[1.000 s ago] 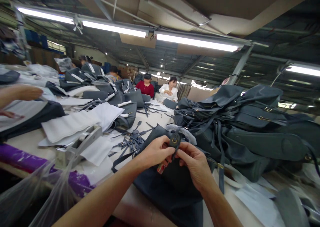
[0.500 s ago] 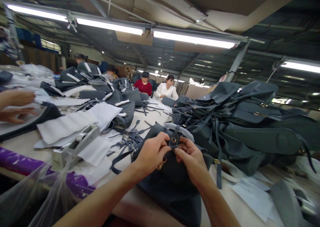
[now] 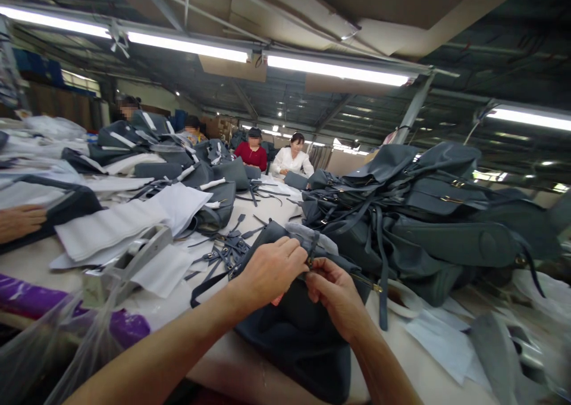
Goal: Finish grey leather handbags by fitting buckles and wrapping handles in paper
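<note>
A dark blue-grey bag point(image 3: 298, 351) lies in front of me at the table's near edge. My left hand point(image 3: 276, 268) and my right hand point(image 3: 332, 289) meet over its upper part, fingertips almost touching. Both are closed on a small dark strap point(image 3: 314, 244) with a gold-coloured fitting point(image 3: 310, 262). The left fingers cover much of the strap, so its lower end is hidden. Clear plastic wrap point(image 3: 307, 234) shows just behind the hands. To the left lies a heap of loose short straps with buckles point(image 3: 227, 250).
Many similar bags point(image 3: 446, 238) are piled at right; more bag pieces point(image 3: 214, 179) lie at left. White sheets point(image 3: 120, 220), tape dispensers point(image 3: 129, 256) and a tape roll point(image 3: 401, 298) surround the work. A co-worker's hand point(image 3: 22, 222) rests on a piece at far left. Two people sit opposite.
My left hand has turned over the strap, and the fitting that faced me is now mostly covered. The co-worker's hand at left has come down onto the dark piece. The view has shifted slightly.
</note>
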